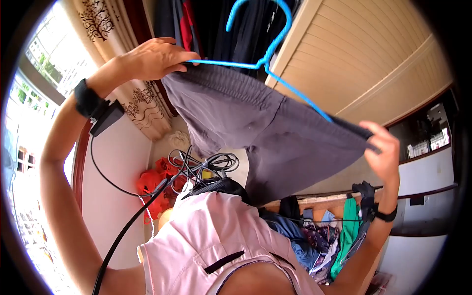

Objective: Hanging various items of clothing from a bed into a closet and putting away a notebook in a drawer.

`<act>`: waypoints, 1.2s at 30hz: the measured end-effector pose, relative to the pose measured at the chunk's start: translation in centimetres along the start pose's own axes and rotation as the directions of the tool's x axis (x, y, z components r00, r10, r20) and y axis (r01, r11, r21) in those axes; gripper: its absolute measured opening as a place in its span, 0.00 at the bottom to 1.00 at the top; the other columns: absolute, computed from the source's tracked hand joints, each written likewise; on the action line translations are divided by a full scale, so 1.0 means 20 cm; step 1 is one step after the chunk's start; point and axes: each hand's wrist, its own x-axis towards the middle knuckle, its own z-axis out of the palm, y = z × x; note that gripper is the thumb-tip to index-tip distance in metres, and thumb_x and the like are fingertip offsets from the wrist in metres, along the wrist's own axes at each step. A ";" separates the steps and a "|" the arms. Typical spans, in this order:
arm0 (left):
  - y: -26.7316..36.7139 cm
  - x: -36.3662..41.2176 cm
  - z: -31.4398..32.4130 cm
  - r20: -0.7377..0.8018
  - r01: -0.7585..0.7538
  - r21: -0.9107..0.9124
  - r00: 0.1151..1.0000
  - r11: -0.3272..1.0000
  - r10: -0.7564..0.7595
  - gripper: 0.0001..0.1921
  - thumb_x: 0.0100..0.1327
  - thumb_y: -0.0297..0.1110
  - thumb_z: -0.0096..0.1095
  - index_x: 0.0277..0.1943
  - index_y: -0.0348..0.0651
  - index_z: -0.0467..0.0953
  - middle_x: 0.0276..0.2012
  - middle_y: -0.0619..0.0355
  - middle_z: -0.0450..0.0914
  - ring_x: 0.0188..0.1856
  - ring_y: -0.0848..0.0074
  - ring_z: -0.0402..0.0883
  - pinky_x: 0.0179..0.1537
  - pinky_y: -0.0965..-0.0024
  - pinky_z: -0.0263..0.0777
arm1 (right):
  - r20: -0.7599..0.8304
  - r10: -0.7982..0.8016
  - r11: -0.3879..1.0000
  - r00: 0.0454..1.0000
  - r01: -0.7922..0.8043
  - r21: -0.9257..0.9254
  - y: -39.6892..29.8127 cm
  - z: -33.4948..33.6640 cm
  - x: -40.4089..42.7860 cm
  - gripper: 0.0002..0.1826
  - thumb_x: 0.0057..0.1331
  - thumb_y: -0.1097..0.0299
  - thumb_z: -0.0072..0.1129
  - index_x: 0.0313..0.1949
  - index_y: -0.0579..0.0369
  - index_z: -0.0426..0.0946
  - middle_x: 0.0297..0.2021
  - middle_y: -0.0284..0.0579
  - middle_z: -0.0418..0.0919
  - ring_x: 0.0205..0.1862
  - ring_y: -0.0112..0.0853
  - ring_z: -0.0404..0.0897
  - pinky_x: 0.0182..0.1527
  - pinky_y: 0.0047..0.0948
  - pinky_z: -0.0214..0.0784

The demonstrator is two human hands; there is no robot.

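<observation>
A pair of dark grey shorts (236, 110) with a gathered elastic waistband hangs spread between my hands. A blue clothes hanger (276, 44) is at the waistband, its hook pointing up and its right arm passing inside the band. My left hand (153, 59) pinches the hanger's left end together with that corner of the waistband. At the other corner, my right hand (383, 151) grips the waistband between thumb and fingers. The hanger's right end is hidden in the cloth.
Dark clothes (221, 33) hang in a wardrobe behind, beside a cream slatted door (361, 55). Piled clothes (317, 236) lie at lower right. Coiled black cables (221, 162) and a red plastic bag (153, 188) are below. A patterned curtain (107, 29) hangs by the window.
</observation>
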 end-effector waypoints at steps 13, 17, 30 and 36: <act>-0.37 0.04 0.22 -0.543 -0.044 -0.321 0.827 0.946 -0.146 0.09 0.54 0.37 0.54 0.35 0.42 0.69 0.24 0.53 0.73 0.27 0.62 0.74 0.26 0.68 0.67 | 0.154 0.196 0.641 0.969 -0.245 0.727 -0.19 0.54 0.65 0.25 0.38 0.82 0.33 0.41 0.61 0.63 0.33 0.40 0.69 0.36 0.23 0.66 0.40 0.19 0.58; -0.56 0.06 0.31 -0.487 -0.107 -0.437 0.863 0.893 -0.135 0.09 0.53 0.37 0.54 0.35 0.42 0.69 0.23 0.54 0.72 0.27 0.63 0.74 0.26 0.67 0.67 | 0.446 0.096 0.428 0.890 -0.441 0.789 -0.24 0.54 0.78 0.13 0.53 0.75 0.47 0.40 0.61 0.65 0.28 0.36 0.69 0.28 0.19 0.65 0.33 0.17 0.58; -1.03 0.20 0.64 -0.585 0.176 -0.471 0.671 0.864 -0.456 0.25 0.50 0.30 0.58 0.51 0.36 0.60 0.49 0.48 0.63 0.52 0.58 0.61 0.52 0.64 0.59 | 0.378 0.234 0.236 0.896 -0.429 0.872 -0.26 0.87 1.45 0.17 0.54 0.70 0.55 0.42 0.62 0.65 0.21 0.27 0.64 0.24 0.13 0.59 0.27 0.10 0.51; -1.26 0.21 0.74 -0.463 0.306 -0.597 0.623 0.742 -0.630 0.24 0.52 0.30 0.56 0.52 0.37 0.59 0.50 0.47 0.62 0.53 0.58 0.61 0.52 0.64 0.57 | 0.280 0.054 0.326 0.959 -0.282 0.903 -0.04 0.90 1.83 0.27 0.47 0.74 0.57 0.48 0.63 0.61 0.26 0.33 0.65 0.30 0.16 0.63 0.34 0.13 0.55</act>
